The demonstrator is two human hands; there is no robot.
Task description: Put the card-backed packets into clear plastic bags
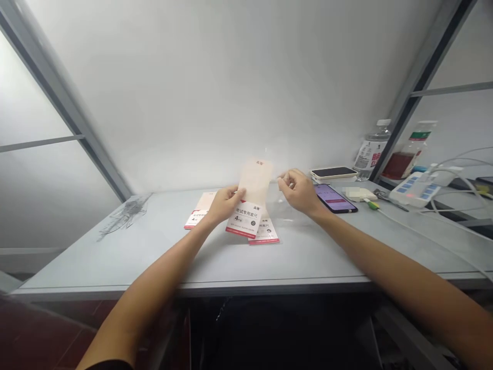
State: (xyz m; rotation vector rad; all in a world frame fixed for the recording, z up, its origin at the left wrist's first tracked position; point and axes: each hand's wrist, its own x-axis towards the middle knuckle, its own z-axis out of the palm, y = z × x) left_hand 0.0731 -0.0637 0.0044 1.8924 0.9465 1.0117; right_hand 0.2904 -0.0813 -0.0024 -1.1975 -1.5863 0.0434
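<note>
Left fingers [235,194] are clamped on the lower left edge of a tall pale-pink paper card [254,182] with a white printed label and a red bottom strip. The left hand [222,204] holds it upright over the middle of the grey desk [154,257], long axis near vertical, top leaning slightly right.

Right fingertips [284,180] are pinched together, apparently on the top edge of a thin clear plastic sleeve [280,211]. The film is faint, so the grip is hard to confirm. The right hand [299,191] sits just right of the card at about the same height, not touching it.

Key relation: the sleeve hangs down from the pinch toward the desk, just beside the card's right edge. The card lies left of the right fingers, with a narrow gap between.

- **Flat on the desk:**
  - One matching card [198,210] behind the left hand.
  - Another matching card [265,235] under the held one, partly hidden.
- **Right side:**
  - Lit black phone [335,199].
  - White power bank [334,173].
  - Clear water bottle [372,149].
  - Bottle of reddish liquid [404,154].
  - White power strip [414,187] with cables.
- **Far left corner:** heap of clear plastic film [125,213].
</note>
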